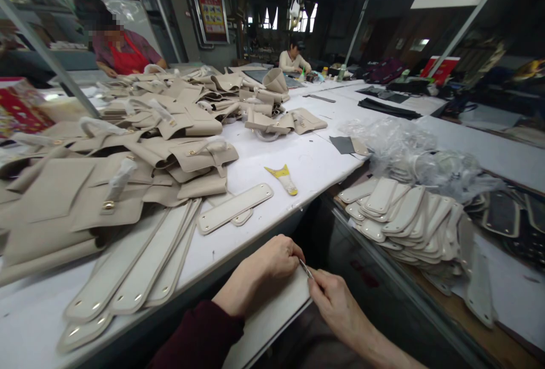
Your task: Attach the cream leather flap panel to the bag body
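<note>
A long pale panel [275, 318] with a beige edge lies over my lap, its far end between both hands. My left hand [279, 258] is closed, bent over that end with its fingers curled under. My right hand [334, 298] pinches the panel's edge, thumb on top. A thin, shiny strip shows between the two hands; I cannot make out whether it is a tool or the panel's edge. On the table, nearest my left hand, a similar panel with metal studs [236, 208] rests on another one.
Beige bag pieces [55, 187] pile up on the left of the white table [315, 170], with studded panels [140, 261] before them. A yellow-and-white scrap [285, 178] lies mid-table. Stacked panels [409, 216] and clear plastic [400, 142] stand right. Two people [128, 51] work farther back.
</note>
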A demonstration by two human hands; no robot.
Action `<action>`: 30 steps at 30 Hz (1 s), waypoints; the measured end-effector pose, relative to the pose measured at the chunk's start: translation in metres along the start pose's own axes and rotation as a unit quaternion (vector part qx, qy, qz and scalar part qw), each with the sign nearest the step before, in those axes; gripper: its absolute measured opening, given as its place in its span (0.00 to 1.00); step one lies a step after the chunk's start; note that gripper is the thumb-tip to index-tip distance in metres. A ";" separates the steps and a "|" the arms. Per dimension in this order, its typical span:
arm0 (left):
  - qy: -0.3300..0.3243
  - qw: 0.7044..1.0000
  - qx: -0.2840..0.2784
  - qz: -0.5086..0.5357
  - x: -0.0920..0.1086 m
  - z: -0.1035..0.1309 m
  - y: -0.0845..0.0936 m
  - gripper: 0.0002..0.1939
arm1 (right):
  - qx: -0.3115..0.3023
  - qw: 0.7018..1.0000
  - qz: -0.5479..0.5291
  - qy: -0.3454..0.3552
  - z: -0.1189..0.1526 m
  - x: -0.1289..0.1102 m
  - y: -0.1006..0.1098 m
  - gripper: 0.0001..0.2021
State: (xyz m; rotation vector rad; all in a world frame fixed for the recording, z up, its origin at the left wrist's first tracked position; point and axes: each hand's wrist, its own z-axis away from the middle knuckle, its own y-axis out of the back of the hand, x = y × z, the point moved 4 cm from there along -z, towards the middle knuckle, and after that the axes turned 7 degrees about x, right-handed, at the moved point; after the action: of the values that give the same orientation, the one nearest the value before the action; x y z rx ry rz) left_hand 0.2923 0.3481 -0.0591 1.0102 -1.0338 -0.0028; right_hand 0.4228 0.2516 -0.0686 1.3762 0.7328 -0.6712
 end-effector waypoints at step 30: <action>0.047 0.997 -0.057 0.035 -0.011 0.007 0.011 0.21 | -0.226 0.946 -0.115 -0.200 -0.042 0.011 -0.006 0.25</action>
State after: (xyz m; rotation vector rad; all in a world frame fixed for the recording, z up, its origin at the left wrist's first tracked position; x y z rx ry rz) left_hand 0.2767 0.3548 -0.0580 0.8630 -0.9713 0.0422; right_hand 0.4218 0.2928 -0.0832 0.7096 0.6699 -0.8722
